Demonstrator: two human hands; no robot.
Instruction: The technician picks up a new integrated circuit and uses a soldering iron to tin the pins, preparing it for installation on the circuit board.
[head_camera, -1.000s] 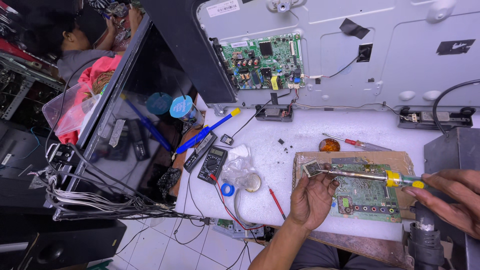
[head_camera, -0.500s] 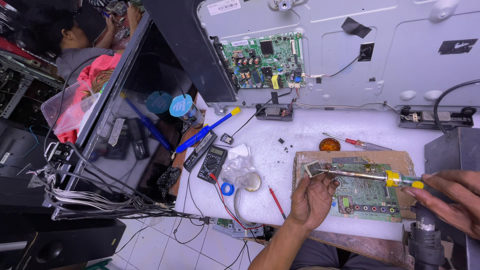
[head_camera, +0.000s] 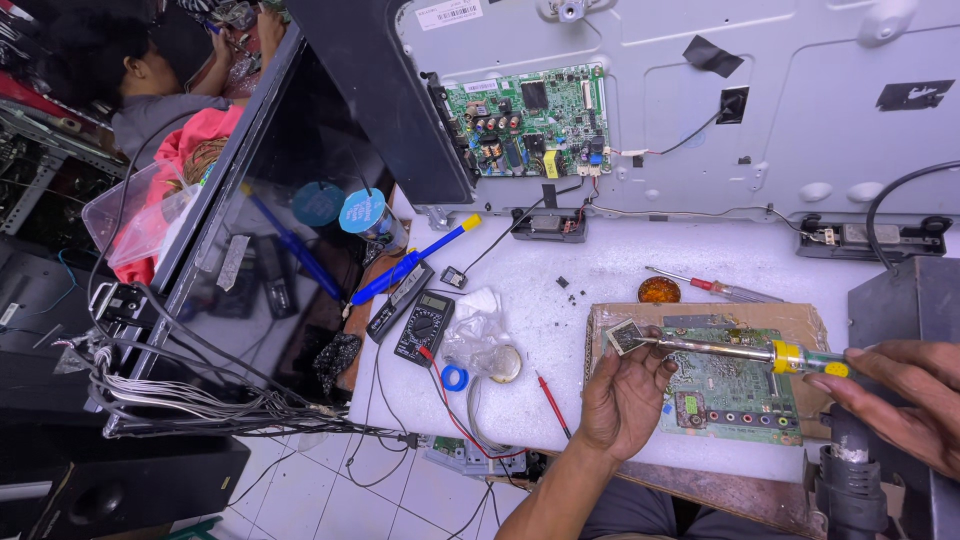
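My left hand (head_camera: 622, 398) pinches a small square chip (head_camera: 626, 337) between thumb and fingers, just above the left end of a green circuit board (head_camera: 730, 385). That board lies on a brown cardboard sheet (head_camera: 800, 320). My right hand (head_camera: 905, 400) grips the yellow and green handle of a soldering iron (head_camera: 745, 352), whose metal tip touches the chip.
A multimeter (head_camera: 424, 327), a blue desoldering pump (head_camera: 410, 264), a red screwdriver (head_camera: 715, 288), a flux tin (head_camera: 659, 290) and loose wires lie on the white bench (head_camera: 590, 260). An opened television back (head_camera: 700, 100) with a green board stands behind. Another person (head_camera: 150, 80) sits at far left.
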